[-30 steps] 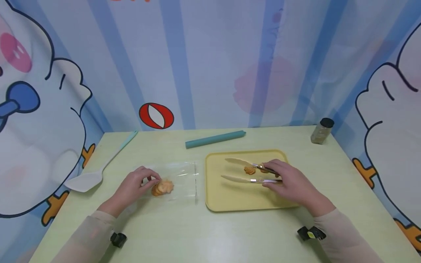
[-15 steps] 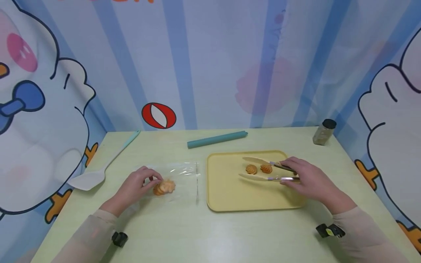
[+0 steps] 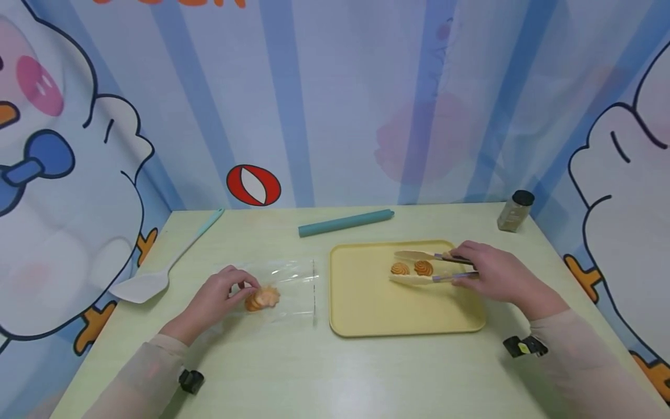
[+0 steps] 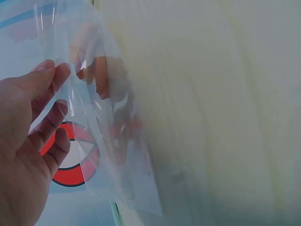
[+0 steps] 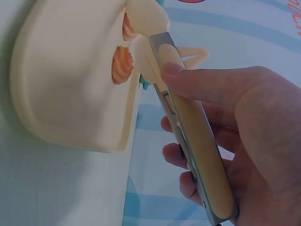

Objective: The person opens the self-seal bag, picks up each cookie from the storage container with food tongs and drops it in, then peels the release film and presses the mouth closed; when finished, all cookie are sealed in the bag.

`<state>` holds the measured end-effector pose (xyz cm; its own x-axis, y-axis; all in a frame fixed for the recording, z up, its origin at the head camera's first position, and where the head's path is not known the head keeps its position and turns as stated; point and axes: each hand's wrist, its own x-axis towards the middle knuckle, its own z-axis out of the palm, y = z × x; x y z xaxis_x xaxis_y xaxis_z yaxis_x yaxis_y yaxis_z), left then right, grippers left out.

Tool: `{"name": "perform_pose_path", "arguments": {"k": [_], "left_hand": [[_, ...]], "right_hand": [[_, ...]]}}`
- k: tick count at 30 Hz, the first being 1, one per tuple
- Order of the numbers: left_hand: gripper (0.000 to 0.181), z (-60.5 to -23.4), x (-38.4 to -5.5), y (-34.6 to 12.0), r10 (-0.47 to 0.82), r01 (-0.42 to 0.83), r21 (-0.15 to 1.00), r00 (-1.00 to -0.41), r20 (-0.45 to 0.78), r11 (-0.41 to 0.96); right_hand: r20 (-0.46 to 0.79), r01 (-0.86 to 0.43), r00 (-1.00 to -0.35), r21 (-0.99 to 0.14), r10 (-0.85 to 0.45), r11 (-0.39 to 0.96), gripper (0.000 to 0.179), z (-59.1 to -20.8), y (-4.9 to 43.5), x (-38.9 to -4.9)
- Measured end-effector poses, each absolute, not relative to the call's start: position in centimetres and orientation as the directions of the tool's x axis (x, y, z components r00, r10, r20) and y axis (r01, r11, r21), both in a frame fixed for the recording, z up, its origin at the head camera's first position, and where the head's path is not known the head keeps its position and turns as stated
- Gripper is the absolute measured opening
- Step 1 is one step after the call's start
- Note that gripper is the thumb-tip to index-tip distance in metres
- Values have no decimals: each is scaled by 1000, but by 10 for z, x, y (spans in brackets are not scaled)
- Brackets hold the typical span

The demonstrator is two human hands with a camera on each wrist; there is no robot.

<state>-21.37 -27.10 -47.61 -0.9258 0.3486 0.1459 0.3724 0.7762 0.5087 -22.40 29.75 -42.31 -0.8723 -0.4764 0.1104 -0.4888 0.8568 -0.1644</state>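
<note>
My left hand (image 3: 217,299) pinches the edge of a clear plastic bag (image 3: 300,299) between thumb and forefinger; the film (image 4: 131,155) also shows in the left wrist view. Several piped cookies (image 3: 267,297) lie in the bag, partly overlapping. On the right, my right hand (image 3: 499,273) grips a pair of tongs (image 3: 413,280) with metal handles and cream tips. Two swirled cookies, one left (image 3: 400,268) and one right (image 3: 423,268), sit on the yellow tray (image 3: 366,320). From above, the spread tongs lie on either side of them; whether they touch is unclear.
Behind the tray lies a teal rolling pin-like rod (image 3: 345,223). A spatula (image 3: 141,287) with a pale blade and mint handle lies at the far left. A small black-lidded jar (image 3: 515,210) stands at the back right. A printed curtain (image 3: 345,105) borders the table.
My right hand has drawn the tongs to the right, then slightly forward, uncovering the right cookie on the tray. The tips are a little closer together. The left hand keeps its pinch.
</note>
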Motion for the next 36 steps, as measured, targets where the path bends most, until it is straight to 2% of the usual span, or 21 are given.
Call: {"name": "perform_pose_path", "arguments": {"k": [5, 18, 36], "left_hand": [[15, -474, -212, -271, 345, 365, 508, -929, 137, 780], [15, -473, -212, -267, 344, 363, 503, -929, 134, 784], [16, -473, -215, -266, 340, 365, 505, -929, 146, 782]], "right_hand": [[94, -488, -873, -171, -479, 856, 46, -422, 297, -230], [142, -497, -867, -169, -478, 851, 40, -429, 296, -230], [267, -627, -775, -209, -573, 750, 45, -433, 248, -219]]}}
